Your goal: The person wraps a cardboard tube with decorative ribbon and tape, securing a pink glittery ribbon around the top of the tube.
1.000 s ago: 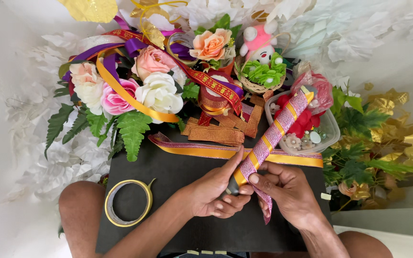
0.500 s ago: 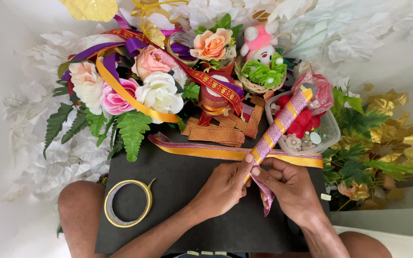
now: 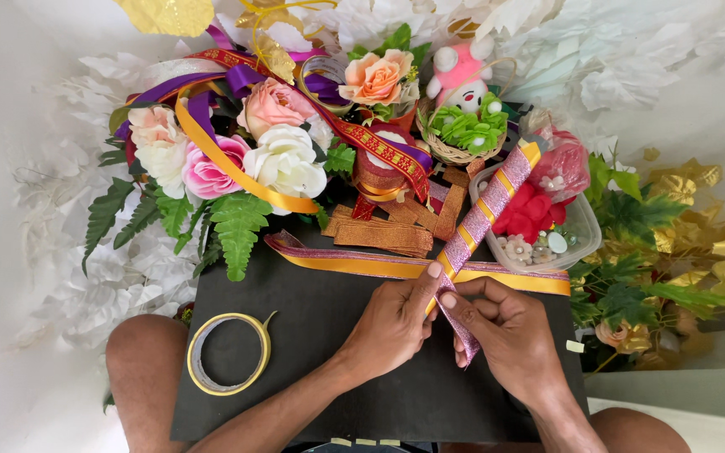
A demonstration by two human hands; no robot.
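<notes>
**Q:** What does each hand hold?

**A:** The left hand (image 3: 396, 323) and the right hand (image 3: 501, 331) meet over the black board (image 3: 295, 335) that lies across the person's knees. Both are closed on the same pink glitter ribbon with orange stripes (image 3: 488, 210). The left pinches it from the left side, thumb raised along the strip. The right grips it just beside, with its fingers (image 3: 463, 315) curled round the strip.

**Q:** How does that ribbon run?

**A:** From the hands it rises diagonally up and to the right, ending near the clear plastic tub (image 3: 576, 231). A short tail hangs below the right hand. It crosses over a second ribbon of like colours (image 3: 337, 262), which lies flat and nearly level across the upper part of the board.

**Q:** What lies about the hands?

**A:** A roll of yellow tape (image 3: 228, 352) rests on the board's left part, well apart from both hands. Behind the board: artificial roses (image 3: 283, 164) with green fern leaves (image 3: 237, 226), loops of orange, purple and red ribbon, folded brown-orange strips (image 3: 383, 235), and a small basket of green pieces (image 3: 459, 138) with a pink-and-white toy figure (image 3: 463, 80) behind it. The tub holds red flowers and small round pieces. Gold leaves (image 3: 715, 243) lie to the right, white leaves to the left and behind.
</notes>
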